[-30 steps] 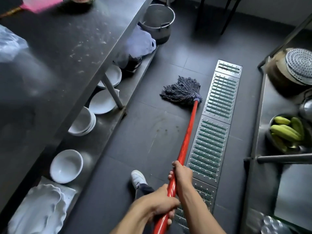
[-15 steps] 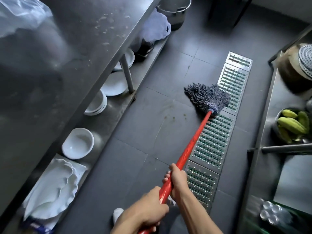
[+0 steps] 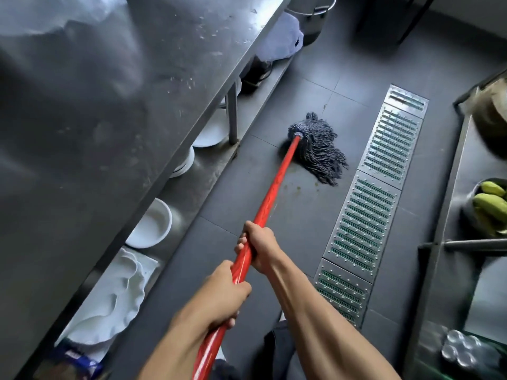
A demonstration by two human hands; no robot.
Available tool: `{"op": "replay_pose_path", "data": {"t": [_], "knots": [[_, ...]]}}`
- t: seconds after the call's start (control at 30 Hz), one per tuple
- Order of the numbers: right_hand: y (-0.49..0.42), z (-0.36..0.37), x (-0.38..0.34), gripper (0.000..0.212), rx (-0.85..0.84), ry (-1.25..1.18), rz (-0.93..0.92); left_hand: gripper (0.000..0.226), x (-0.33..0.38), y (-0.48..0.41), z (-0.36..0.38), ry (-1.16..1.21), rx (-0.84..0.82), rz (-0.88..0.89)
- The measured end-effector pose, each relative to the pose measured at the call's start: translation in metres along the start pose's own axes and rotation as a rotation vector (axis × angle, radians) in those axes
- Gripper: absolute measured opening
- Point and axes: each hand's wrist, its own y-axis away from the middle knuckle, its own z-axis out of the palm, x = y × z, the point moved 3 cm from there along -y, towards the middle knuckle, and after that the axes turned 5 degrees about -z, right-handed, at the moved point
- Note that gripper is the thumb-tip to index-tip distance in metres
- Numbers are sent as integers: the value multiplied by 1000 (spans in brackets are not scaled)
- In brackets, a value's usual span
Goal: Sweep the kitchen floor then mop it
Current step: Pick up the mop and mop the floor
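A mop with a red handle (image 3: 274,187) and a dark blue string head (image 3: 318,149) lies angled across the dark tiled floor (image 3: 288,229). The head rests on the tiles left of the metal drain grate (image 3: 367,209), its strands trailing toward the grate. My right hand (image 3: 259,249) grips the handle higher up the shaft. My left hand (image 3: 222,294) grips it lower, nearer my body. Small brown spots mark the tile just below the mop head.
A steel worktable (image 3: 109,105) runs along the left, its lower shelf holding white bowls (image 3: 151,223) and plates (image 3: 109,303). A metal pot (image 3: 312,20) stands at the far end. On the right a steel counter carries a bowl of bananas (image 3: 491,207).
The mop head has swung left off the drain grate onto the tiles near the table leg, strands now trailing right. Both hands kept their grip and the view shifted forward.
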Motion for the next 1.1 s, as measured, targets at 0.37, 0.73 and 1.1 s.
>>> {"op": "replay_pose_path", "data": {"t": [0.37, 0.73, 1.1], "knots": [[50, 31, 97, 4, -21, 297, 22, 18, -96, 50, 5, 363, -119, -168], [113, -37, 187, 10, 204, -2, -51, 38, -176, 95, 55, 257, -284, -199], [128, -153, 146, 20, 290, -348, -88, 25, -111, 109, 152, 165, -515, -154]]}}
